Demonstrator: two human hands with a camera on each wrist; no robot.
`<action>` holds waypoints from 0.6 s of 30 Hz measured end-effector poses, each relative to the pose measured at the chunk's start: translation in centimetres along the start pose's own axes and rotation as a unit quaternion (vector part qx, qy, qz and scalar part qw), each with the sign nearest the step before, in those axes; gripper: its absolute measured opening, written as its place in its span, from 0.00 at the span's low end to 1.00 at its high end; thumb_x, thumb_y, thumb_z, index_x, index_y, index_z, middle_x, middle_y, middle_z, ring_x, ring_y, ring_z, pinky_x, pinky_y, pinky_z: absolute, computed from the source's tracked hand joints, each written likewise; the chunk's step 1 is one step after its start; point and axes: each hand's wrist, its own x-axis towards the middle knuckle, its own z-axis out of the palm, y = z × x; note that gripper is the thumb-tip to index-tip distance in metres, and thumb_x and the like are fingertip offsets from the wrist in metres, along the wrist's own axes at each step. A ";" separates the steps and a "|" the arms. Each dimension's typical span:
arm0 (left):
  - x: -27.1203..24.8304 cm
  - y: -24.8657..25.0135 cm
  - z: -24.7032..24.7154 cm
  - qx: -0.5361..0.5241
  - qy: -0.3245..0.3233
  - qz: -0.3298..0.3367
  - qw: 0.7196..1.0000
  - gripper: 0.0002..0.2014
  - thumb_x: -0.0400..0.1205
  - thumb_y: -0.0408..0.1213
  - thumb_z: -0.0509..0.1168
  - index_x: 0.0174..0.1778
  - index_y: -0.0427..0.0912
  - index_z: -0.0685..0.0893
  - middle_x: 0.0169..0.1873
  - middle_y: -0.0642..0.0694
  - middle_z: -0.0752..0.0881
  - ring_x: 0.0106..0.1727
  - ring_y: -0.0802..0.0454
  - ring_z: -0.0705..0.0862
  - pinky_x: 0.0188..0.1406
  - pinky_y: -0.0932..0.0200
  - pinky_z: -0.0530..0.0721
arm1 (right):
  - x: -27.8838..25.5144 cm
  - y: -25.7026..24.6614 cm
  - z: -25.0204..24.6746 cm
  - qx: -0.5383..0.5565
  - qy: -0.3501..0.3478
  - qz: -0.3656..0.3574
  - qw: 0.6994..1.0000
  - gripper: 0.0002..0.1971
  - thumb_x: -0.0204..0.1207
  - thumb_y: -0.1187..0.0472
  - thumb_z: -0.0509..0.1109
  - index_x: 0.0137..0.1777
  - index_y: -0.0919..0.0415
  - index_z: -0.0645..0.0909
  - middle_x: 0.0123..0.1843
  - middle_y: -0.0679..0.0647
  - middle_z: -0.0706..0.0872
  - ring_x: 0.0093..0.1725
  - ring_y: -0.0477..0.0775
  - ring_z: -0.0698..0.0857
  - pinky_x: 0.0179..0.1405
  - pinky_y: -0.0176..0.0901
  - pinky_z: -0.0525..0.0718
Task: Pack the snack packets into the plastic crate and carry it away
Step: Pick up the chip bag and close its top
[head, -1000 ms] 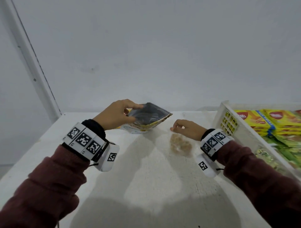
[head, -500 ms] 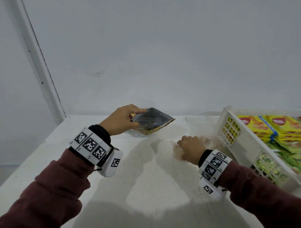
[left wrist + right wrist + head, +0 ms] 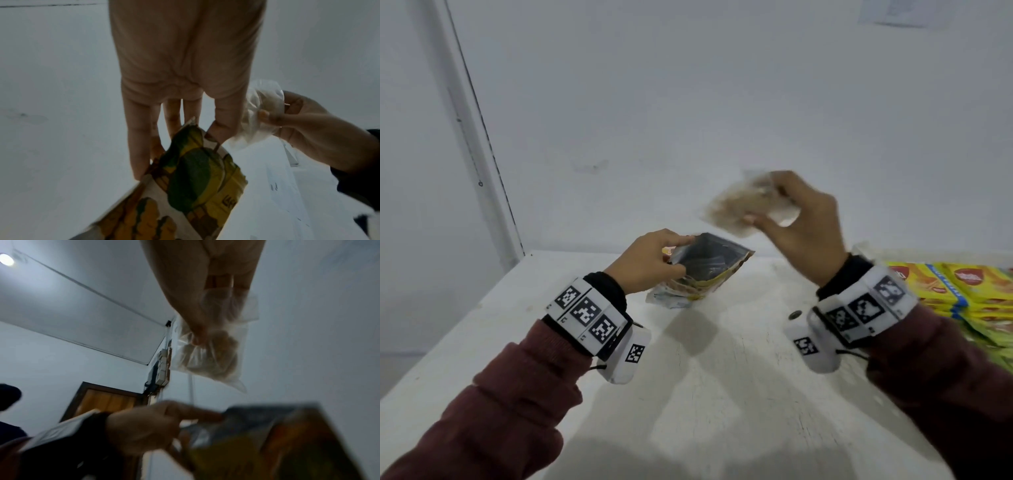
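Note:
My left hand (image 3: 650, 262) grips the rim of an opened yellow and green snack pouch (image 3: 707, 270) that rests on the white table (image 3: 722, 377); its dark foil mouth gapes up and to the right. The pouch (image 3: 197, 183) shows its printed side in the left wrist view. My right hand (image 3: 791, 219) pinches a small clear plastic bag of beige snack pieces (image 3: 736, 209) in the air above and right of the pouch mouth. That clear bag (image 3: 209, 353) hangs from thumb and fingers in the right wrist view. The white plastic crate's contents, yellow and green packets (image 3: 969, 287), lie at the right edge.
A white wall stands close behind the table. A small dark round object (image 3: 795, 314) lies on the tabletop by my right wrist. A vertical conduit (image 3: 479, 137) runs down the wall at the left. A wooden door (image 3: 102, 400) shows in the right wrist view.
My right hand picked the clear bag of snack pieces up off the table and raised it above the pouch mouth. My left hand kept holding the pouch.

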 end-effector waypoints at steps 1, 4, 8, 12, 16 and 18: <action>-0.1 0.3 0.0 -0.015 -0.001 -0.007 1.000 0.22 0.70 0.30 0.69 0.62 0.45 0.82 0.54 0.47 0.82 0.51 0.45 0.84 0.52 0.54 0.84 | -0.6 0.0 1.2 0.014 -0.022 -0.011 1.000 0.17 0.65 0.65 0.78 0.52 0.68 0.82 0.46 0.46 0.83 0.46 0.37 0.78 0.48 0.15 0.71; -0.4 0.8 -0.1 -0.067 -0.010 -0.014 0.998 0.17 0.62 0.35 0.66 0.47 0.47 0.83 0.46 0.53 0.83 0.47 0.48 0.84 0.49 0.52 0.84 | -2.7 1.0 4.3 0.039 -0.088 0.001 0.995 0.18 0.65 0.64 0.77 0.55 0.68 0.82 0.49 0.51 0.86 0.47 0.39 0.80 0.49 0.23 0.77; -0.6 0.7 -0.1 -0.109 -0.026 -0.009 0.994 0.22 0.69 0.24 0.71 0.51 0.55 0.82 0.54 0.49 0.82 0.43 0.59 0.83 0.43 0.68 0.83 | -3.2 2.4 4.6 0.033 -0.151 -0.012 0.988 0.14 0.66 0.62 0.74 0.51 0.65 0.83 0.44 0.49 0.87 0.41 0.40 0.80 0.39 0.27 0.77; -0.6 1.0 0.2 -0.121 -0.027 -0.010 0.992 0.24 0.69 0.25 0.74 0.58 0.51 0.82 0.58 0.45 0.82 0.38 0.62 0.82 0.37 0.72 0.81 | -2.3 2.6 4.3 -0.106 -0.234 -0.102 0.961 0.10 0.68 0.58 0.71 0.47 0.61 0.83 0.40 0.52 0.87 0.34 0.56 0.85 0.24 0.38 0.73; -0.6 1.5 0.5 -0.136 -0.012 -0.030 0.990 0.25 0.72 0.21 0.68 0.62 0.50 0.80 0.60 0.44 0.80 0.42 0.54 0.84 0.48 0.55 0.86 | -1.2 2.1 4.0 -0.161 -0.433 -0.068 0.885 0.25 0.77 0.39 0.54 0.62 0.55 0.78 0.63 0.49 0.80 0.60 0.51 0.80 0.49 0.44 0.77; -0.5 1.7 0.6 -0.131 -0.011 -0.031 0.991 0.26 0.72 0.21 0.68 0.63 0.48 0.81 0.60 0.45 0.79 0.45 0.48 0.85 0.51 0.49 0.86 | -1.6 1.8 4.3 -0.161 -0.464 -0.116 0.864 0.33 0.73 0.33 0.47 0.65 0.53 0.78 0.68 0.52 0.78 0.69 0.53 0.74 0.65 0.47 0.74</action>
